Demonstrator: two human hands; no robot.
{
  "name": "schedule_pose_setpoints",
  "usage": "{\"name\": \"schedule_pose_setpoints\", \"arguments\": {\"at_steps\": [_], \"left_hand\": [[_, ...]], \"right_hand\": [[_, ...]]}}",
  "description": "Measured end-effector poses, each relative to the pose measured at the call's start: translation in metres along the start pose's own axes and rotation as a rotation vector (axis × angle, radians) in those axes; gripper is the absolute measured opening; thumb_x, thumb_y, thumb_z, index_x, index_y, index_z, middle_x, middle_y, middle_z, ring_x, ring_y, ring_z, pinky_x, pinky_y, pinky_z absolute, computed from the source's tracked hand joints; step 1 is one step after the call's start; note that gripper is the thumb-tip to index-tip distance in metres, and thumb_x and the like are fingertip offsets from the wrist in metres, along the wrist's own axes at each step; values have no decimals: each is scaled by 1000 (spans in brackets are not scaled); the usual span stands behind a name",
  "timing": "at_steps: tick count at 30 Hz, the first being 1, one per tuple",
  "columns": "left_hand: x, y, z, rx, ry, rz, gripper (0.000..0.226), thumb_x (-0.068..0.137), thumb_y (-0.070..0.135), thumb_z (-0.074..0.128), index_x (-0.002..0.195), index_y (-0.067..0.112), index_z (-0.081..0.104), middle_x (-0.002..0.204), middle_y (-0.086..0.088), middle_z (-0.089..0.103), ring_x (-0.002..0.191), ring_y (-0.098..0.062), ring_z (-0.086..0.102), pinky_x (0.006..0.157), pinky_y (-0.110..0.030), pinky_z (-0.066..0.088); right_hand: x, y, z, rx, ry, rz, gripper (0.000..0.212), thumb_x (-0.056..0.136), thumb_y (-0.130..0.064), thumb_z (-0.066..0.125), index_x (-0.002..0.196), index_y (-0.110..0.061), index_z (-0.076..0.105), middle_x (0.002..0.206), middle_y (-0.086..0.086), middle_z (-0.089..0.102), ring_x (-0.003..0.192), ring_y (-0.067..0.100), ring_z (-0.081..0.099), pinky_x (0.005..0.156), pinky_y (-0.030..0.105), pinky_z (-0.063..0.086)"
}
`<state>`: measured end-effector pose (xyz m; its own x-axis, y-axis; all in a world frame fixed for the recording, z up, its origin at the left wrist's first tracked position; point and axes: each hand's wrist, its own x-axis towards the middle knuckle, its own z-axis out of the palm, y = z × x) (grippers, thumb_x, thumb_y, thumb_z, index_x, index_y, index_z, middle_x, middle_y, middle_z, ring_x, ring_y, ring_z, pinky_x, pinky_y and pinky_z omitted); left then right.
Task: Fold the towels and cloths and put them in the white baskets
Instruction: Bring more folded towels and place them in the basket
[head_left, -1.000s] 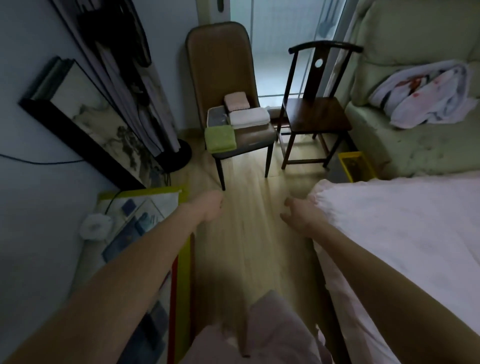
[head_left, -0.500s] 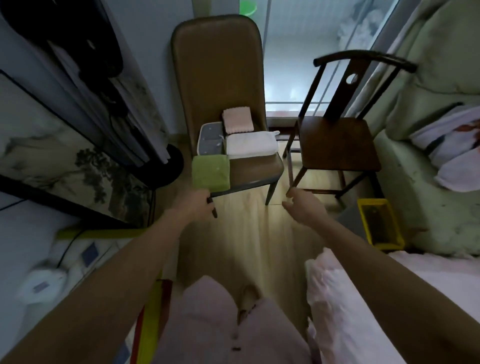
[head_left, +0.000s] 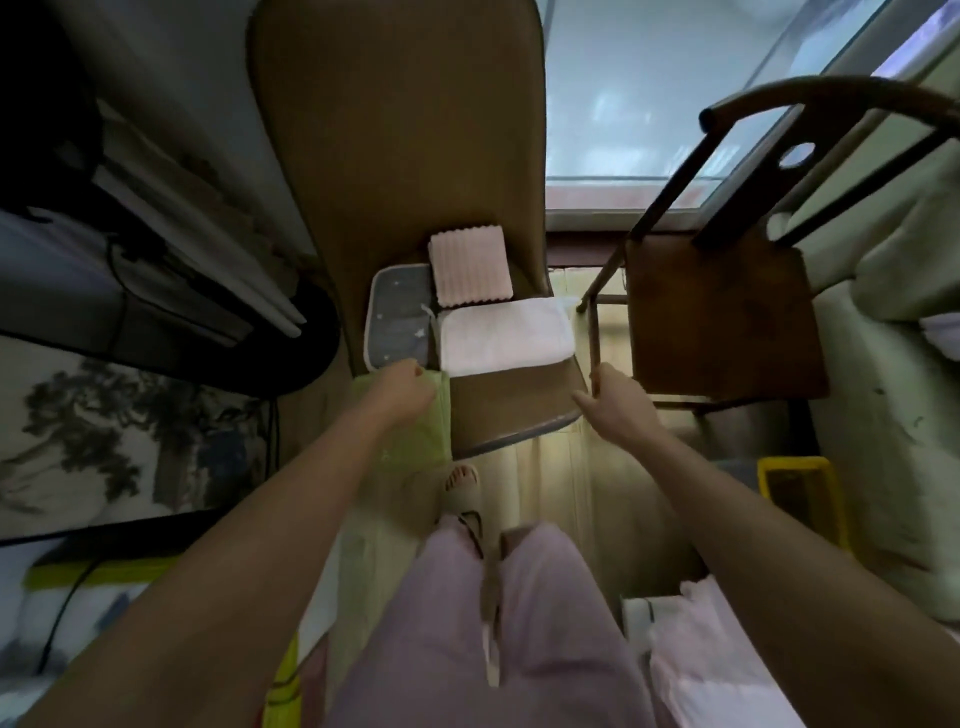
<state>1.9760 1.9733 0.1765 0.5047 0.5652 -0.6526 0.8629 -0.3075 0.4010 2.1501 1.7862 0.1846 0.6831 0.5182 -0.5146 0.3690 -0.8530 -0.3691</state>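
Observation:
Several folded cloths lie on the seat of a brown padded chair (head_left: 511, 413): a pink ribbed cloth (head_left: 470, 265) at the back, a grey cloth (head_left: 397, 322) on the left, a white towel (head_left: 506, 330) on the right. A green cloth (head_left: 415, 441) hangs over the seat's front left edge. My left hand (head_left: 408, 387) lies on the top edge of the green cloth with its fingers curled around it; the fingertips are hidden. My right hand (head_left: 610, 402) hovers relaxed at the seat's front right corner, holding nothing. No white basket is in view.
A dark wooden chair (head_left: 722, 322) stands right of the padded chair, one leg beside my right hand. A yellow bin (head_left: 800, 499) sits on the floor by a pale sofa (head_left: 893, 415). A pink-sheeted bed (head_left: 717, 649) is at lower right, framed pictures at left.
I have walked up close to the padded chair. My left hand moved forward from below the green cloth onto its top edge; my right hand advanced to the seat's right corner.

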Motion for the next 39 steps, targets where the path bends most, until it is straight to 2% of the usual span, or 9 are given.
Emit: {"name": "schedule_pose_setpoints", "arguments": {"at_steps": [3,5,11,16,19,24,27,34,39], "left_hand": [[43,7,-3,-36,-46,-61,32,99,28,44,117,2,53,121,-22,55,103,-34,54,75,-36,40],[68,10,1,-69,-66,-109,44,100,33,47,133,4,47,133,-17,51,116,-31,52,81,-32,40],[156,2,28,-299,-44,-259,59,99,39,49,142,-1,39,143,-18,46,126,-32,47,96,-34,38],[221,2,59,-597,-44,-382,63,97,42,51,146,7,33,146,-9,43,130,-26,45,89,-24,36],[247,-6,75,-708,-33,-407,76,89,52,58,149,12,32,147,-8,44,129,-25,47,105,-37,41],[267,-11,90,-746,35,-492,84,82,57,65,146,12,37,142,-7,48,124,-25,51,100,-37,45],[271,-14,93,-781,2,-530,81,82,54,67,145,12,38,141,-8,49,123,-24,52,90,-30,45],[271,-5,89,-811,-43,-450,70,84,51,67,141,17,44,137,-3,52,107,-14,52,84,-27,43],[256,11,86,-825,12,-390,69,85,55,61,143,22,41,137,0,51,111,-14,52,88,-30,45]], "right_hand": [[50,-9,8,23,-26,39,42,95,-27,59,130,-6,48,124,10,59,109,24,59,87,37,49],[83,-10,16,56,-47,83,49,94,-30,60,135,-8,45,132,10,55,116,26,57,86,36,48],[190,3,43,167,-94,247,67,89,-42,64,141,-10,34,140,13,47,116,32,57,90,47,54],[266,35,77,304,-160,369,83,81,-55,67,143,-13,30,141,13,44,119,33,54,89,50,55],[289,44,95,392,-220,414,88,80,-56,69,145,-10,31,142,11,43,124,31,50,97,49,50],[308,54,111,484,-253,397,83,62,-62,76,123,-10,53,116,4,60,105,24,61,80,37,53],[311,60,111,511,-276,400,78,66,-57,79,122,-10,51,114,4,59,100,21,60,70,31,49],[313,58,103,691,-371,457,47,75,-41,80,106,-13,58,100,2,67,86,16,66,62,25,50],[296,54,91,824,-361,433,48,74,-38,80,109,-13,59,103,3,68,89,18,68,65,27,54]]}}
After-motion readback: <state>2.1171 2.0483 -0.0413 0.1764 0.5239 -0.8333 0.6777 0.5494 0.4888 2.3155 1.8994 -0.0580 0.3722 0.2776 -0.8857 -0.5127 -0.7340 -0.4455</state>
